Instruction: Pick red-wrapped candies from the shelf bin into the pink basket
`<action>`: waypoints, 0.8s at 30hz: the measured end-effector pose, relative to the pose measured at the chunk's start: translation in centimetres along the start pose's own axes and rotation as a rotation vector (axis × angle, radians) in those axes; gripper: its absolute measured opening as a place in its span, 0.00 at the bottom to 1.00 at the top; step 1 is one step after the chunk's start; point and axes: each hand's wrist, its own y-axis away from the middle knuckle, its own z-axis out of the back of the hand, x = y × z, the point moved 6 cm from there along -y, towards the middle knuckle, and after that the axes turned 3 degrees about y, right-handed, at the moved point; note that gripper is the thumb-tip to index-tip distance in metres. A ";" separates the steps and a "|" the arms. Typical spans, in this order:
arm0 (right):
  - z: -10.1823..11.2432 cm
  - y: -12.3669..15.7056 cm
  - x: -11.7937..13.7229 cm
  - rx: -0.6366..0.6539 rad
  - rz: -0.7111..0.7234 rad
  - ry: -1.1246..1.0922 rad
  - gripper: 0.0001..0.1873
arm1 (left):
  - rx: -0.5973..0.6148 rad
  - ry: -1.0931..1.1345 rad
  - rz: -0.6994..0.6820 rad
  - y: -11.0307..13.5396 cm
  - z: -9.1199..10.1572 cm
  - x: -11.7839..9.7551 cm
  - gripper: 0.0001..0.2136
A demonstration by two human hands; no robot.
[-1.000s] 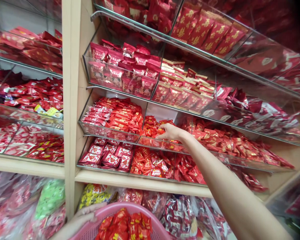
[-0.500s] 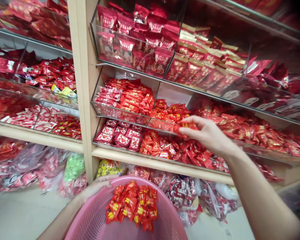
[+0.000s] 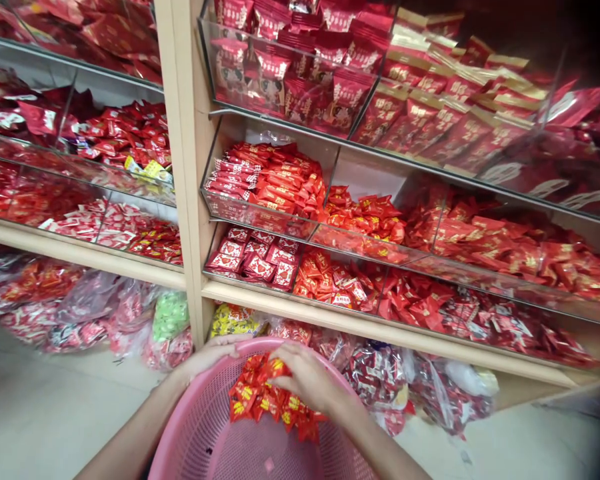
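A pink plastic basket (image 3: 194, 427) with perforated walls is in front of me. My left hand (image 3: 214, 355) is closed over its far left rim. Inside the basket lies a pile of small red candy packets (image 3: 247, 393) with yellow lettering. My right hand (image 3: 307, 379) reaches in from the right, its fingers curled around candy packets (image 3: 277, 368) at the top of the pile. The hand covers part of the pile, so how many packets it grips is hidden. Similar red packets (image 3: 375, 217) fill a clear-fronted shelf bin beyond the basket.
Wooden shelving with clear bins holds many red packets, including heart-printed ones (image 3: 259, 267) and larger gold-topped ones (image 3: 430, 110). A wooden upright (image 3: 183, 167) divides the units. Filled plastic bags (image 3: 375, 373) sit on the floor below the lowest board (image 3: 330, 320).
My right hand has come down from the shelf bin, carrying red candy, into the basket. The left hand keeps hold of the rim. The view has shifted slightly, moving the shelves right.
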 end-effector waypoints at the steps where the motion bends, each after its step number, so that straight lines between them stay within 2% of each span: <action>1: -1.1 -0.3 1.2 0.051 0.047 0.057 0.11 | 0.004 -0.010 -0.015 -0.1 0.1 0.1 0.25; 5: -6.0 -1.1 4.5 0.196 0.186 0.269 0.11 | 0.001 -0.043 -0.043 -0.3 0.7 0.3 0.25; 8: -9.8 -1.1 5.3 0.213 0.223 0.367 0.12 | -0.023 -0.055 -0.043 -0.2 0.9 0.2 0.24; 12: -13.3 -0.9 5.1 0.076 0.257 0.509 0.06 | -0.024 -0.066 -0.041 -0.1 0.8 0.1 0.24; 14: -14.0 -0.9 5.1 -0.001 0.296 0.562 0.06 | -0.022 -0.051 -0.036 -0.2 0.8 0.1 0.24; 17: -13.8 -0.9 5.1 -0.080 0.317 0.595 0.07 | -0.001 -0.019 -0.027 -0.4 0.8 0.3 0.24; 20: -13.9 -1.1 4.5 -0.067 0.246 0.539 0.09 | 0.025 -0.038 -0.023 -0.7 0.9 0.4 0.24; 24: -15.1 -1.1 1.0 -0.122 -0.093 0.496 0.10 | 0.037 -0.073 -0.033 -0.8 0.9 0.2 0.24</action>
